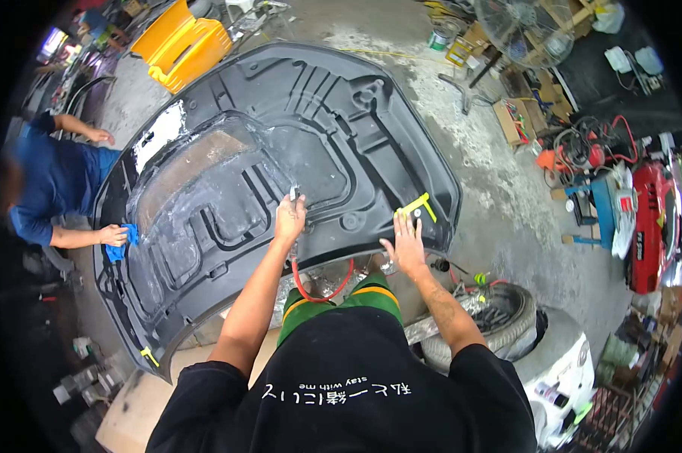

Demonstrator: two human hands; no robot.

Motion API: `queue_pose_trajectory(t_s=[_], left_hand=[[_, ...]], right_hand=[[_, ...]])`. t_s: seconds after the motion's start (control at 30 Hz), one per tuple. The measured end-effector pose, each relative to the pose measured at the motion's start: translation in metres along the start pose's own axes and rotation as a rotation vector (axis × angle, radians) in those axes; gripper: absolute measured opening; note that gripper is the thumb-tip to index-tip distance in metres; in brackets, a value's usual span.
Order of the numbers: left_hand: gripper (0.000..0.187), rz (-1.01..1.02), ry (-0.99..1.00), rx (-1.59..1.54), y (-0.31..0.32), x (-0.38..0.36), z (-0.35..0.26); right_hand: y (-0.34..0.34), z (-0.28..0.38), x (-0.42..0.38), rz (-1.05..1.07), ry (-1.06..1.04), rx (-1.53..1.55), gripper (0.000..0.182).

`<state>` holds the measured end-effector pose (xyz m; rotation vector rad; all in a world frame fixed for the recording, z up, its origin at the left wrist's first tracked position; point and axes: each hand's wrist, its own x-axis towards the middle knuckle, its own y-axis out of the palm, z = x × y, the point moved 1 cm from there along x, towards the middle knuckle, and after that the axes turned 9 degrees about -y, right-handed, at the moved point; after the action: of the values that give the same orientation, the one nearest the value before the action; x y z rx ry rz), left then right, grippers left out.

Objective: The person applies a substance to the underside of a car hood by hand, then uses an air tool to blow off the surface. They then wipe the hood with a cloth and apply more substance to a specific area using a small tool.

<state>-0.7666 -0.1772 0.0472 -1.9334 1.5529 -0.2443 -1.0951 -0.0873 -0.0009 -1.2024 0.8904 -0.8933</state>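
A large black car hood (310, 162) lies with its ribbed inner side up, with whitish dust over its left half. My left hand (289, 219) is closed around a small air blow tool (294, 194) above the middle of the panel, and a red hose (307, 295) loops below it. Fingers spread, my right hand (407, 243) rests flat near the hood's right front edge, beside a strip of yellow-green tape (414, 204). More of this tape (150, 355) marks the lower left corner.
A co-worker in blue (61, 177) leans at the left edge, one hand on a blue cloth (121, 243). Behind stand a yellow container (182, 47) and a fan (525, 32). A tire (483, 326) and a white car part (556, 370) are at lower right.
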Motion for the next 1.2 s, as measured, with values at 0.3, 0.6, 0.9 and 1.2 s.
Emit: queue_pose_trajectory(t_s=[0.3,0.6,0.9,1.2], left_hand=[[0.036,0.029,-0.122,-0.078,0.062,-0.011,-0.066],[0.028,-0.088,-0.064,0.218,0.124,0.040,-0.151],[0.024,-0.200,-0.045,0.271,0.112,0.064,-0.121],[0.018,-0.281,-0.159,0.396,0.060,0.064,-0.070]], right_hand=[[-0.021,-0.045,0.008,0.095,-0.316,0.116,0.081],[-0.018,-0.077,0.185,-0.146,-0.341,0.211,0.073],[-0.009,-0.068,0.276,-0.160,-0.389,0.132,0.075],[-0.021,-0.056,0.294,-0.111,-0.377,0.107,0.068]])
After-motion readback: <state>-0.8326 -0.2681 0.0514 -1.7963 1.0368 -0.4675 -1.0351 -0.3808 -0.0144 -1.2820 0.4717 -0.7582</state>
